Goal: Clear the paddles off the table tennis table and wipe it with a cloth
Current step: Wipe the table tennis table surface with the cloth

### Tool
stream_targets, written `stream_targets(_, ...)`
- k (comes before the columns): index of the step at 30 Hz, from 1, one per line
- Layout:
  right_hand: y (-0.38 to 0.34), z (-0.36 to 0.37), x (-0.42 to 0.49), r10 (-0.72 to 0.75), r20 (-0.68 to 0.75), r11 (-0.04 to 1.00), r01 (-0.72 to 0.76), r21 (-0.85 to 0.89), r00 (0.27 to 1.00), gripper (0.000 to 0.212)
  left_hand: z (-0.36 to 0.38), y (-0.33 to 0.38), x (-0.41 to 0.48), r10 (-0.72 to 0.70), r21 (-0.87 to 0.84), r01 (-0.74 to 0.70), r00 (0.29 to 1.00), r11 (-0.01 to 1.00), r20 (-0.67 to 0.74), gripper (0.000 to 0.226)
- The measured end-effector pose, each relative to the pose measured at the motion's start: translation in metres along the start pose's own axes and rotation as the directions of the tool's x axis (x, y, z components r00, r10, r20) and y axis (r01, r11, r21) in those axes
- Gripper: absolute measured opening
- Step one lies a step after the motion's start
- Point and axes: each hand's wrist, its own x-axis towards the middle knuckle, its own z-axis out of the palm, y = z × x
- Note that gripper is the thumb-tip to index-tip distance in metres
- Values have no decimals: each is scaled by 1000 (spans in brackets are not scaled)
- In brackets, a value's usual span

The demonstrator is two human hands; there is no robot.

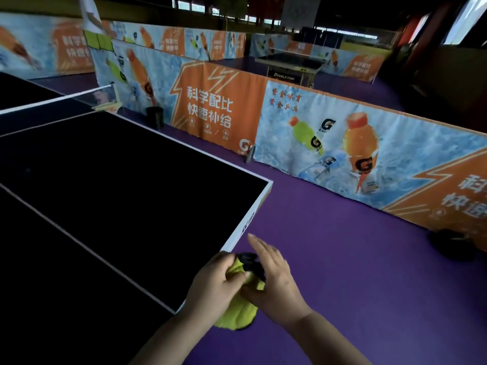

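A bunched yellow cloth with a black part (238,312) sits between my two hands, just off the near end edge of the dark table tennis table (110,185). My left hand (216,280) grips the cloth from the left with curled fingers. My right hand (274,277) holds it from the right, thumb pinched into the fabric and fingers stretched out straight. No paddle shows on the visible table top. The net (52,98) crosses the table at the far left.
Printed drink-advert barriers (316,143) fence the court on the right and behind. Purple floor (355,259) lies between table and barriers. A dark object (450,243) sits on the floor by the barrier at right. Another table (290,64) stands in the far court.
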Motion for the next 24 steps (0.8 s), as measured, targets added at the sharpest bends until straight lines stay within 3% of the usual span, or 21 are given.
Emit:
stream_targets(6,78,-34,100,23,-39,999,-25,-46,999,56,25,11,127,49,54,-54,994,997,94,53)
stream_targets(12,174,-62,181,107,2,990,-106,-92,994,32,65,17,234,-3,70,3,1000,998,-1,50)
stream_targets(16,240,-89,242,146,128,989,-148,12,981,19,103,22,302,-38,42,41,996,998,-80,43)
stream_targets(20,300,-133,310,126,204,985,-147,89,971,17,149,40,370,-102,-3,104,970,995,-220,17)
stream_targets(24,347,-179,378,57,226,996,-71,56,972,14,185,64,430,-171,-66,158,928,985,-331,13)
